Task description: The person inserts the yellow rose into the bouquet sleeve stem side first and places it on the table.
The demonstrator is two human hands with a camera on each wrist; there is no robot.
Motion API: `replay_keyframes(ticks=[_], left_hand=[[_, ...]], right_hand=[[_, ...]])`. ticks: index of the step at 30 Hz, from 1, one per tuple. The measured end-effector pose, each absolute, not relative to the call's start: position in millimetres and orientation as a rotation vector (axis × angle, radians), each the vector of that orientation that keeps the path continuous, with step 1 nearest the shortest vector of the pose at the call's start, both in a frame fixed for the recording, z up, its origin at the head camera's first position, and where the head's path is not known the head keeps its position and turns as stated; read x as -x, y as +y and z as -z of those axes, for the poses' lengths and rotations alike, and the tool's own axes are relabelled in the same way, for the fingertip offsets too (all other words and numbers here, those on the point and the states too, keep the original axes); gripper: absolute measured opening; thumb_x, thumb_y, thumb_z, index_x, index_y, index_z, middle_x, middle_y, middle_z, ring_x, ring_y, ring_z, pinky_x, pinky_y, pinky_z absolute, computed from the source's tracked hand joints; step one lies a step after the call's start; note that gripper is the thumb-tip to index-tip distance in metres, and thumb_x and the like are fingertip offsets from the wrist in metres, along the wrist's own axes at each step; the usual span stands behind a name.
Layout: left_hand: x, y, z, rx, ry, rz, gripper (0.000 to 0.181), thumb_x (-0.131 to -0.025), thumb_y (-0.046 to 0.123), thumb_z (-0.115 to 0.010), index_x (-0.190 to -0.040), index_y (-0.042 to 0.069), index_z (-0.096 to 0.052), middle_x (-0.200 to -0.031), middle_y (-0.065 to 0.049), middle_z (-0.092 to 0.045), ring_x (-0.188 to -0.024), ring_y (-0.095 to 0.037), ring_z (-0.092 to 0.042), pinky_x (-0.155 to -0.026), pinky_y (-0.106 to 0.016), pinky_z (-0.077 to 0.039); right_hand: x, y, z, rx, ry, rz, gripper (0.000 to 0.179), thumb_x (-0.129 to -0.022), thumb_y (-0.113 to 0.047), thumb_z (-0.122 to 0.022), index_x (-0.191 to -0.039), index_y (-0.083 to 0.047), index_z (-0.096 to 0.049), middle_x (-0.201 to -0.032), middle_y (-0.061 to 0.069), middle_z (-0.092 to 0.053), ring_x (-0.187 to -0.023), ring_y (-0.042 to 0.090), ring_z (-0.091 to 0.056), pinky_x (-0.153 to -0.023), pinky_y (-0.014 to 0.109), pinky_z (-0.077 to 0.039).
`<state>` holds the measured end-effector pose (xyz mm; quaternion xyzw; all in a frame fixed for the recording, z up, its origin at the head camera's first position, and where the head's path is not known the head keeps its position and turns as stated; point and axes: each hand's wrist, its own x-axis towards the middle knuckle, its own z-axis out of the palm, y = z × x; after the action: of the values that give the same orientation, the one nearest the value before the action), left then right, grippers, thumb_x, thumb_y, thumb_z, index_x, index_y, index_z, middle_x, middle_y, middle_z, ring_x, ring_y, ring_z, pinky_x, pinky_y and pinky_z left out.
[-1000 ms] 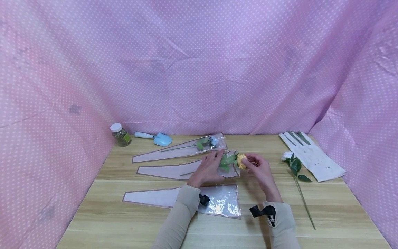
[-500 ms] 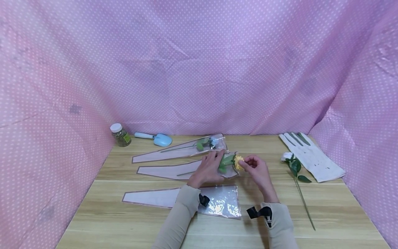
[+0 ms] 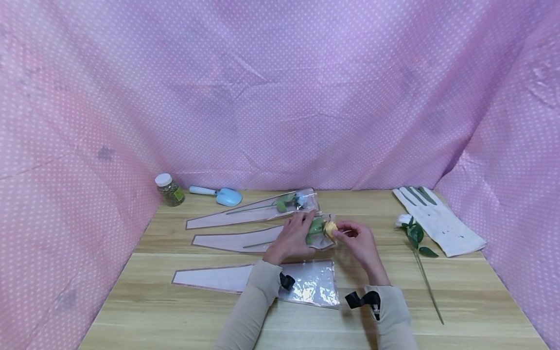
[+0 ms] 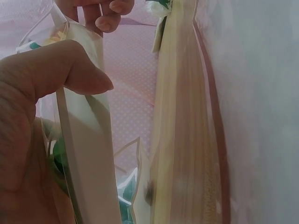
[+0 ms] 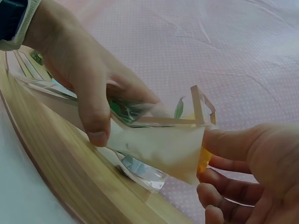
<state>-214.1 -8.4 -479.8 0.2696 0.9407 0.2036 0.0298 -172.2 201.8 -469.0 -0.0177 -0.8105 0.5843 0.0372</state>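
Note:
In the head view my left hand point(image 3: 292, 238) grips the middle flower sleeve point(image 3: 227, 241), white-backed with a clear front. Its thumb lies along the near edge, and its fingers reach over the far side, as the right wrist view shows. Inside runs a yellow rose point(image 3: 330, 229), its green stem pointing left and its leaves under the clear film. My right hand point(image 3: 359, 243) pinches the rose's head at the sleeve's wide right mouth. From the right wrist, yellow petals point(image 5: 204, 159) show between thumb and fingers, the rest hidden behind the sleeve.
Behind lies a sleeve point(image 3: 205, 221) holding a pale blue rose point(image 3: 301, 200); in front, another flat sleeve point(image 3: 210, 276). To the right are a white rose point(image 3: 403, 220) and white-green gloves point(image 3: 450, 228). A jar point(image 3: 170, 192) and blue trowel point(image 3: 229, 196) stand back left, before a pink curtain point(image 3: 280, 97).
My right hand has moved left, pushing the yellow rose deeper into the sleeve; its head now overlaps the mouth and its stem end sits further left. The left hand stays in place.

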Motion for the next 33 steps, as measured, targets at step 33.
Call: replay_keyframes(ticks=[33], left_hand=[[215.4,-13.2,482.4,-0.851,2.962,-0.512,0.111,-0.072,0.037,-0.084,-0.16,0.021,-0.018,-0.143,-0.008,-0.043,-0.135,-0.024,-0.042,-0.112,-0.042,-0.038]], right_hand=[[168.2,188.8,471.8,-0.135,-2.647,-1.855,0.052,-0.109,-0.034,-0.035,-0.124,0.006,-0.064,-0.137,0.026,-0.06,-0.136,0.043,-0.049,-0.117,0.06,-0.033]])
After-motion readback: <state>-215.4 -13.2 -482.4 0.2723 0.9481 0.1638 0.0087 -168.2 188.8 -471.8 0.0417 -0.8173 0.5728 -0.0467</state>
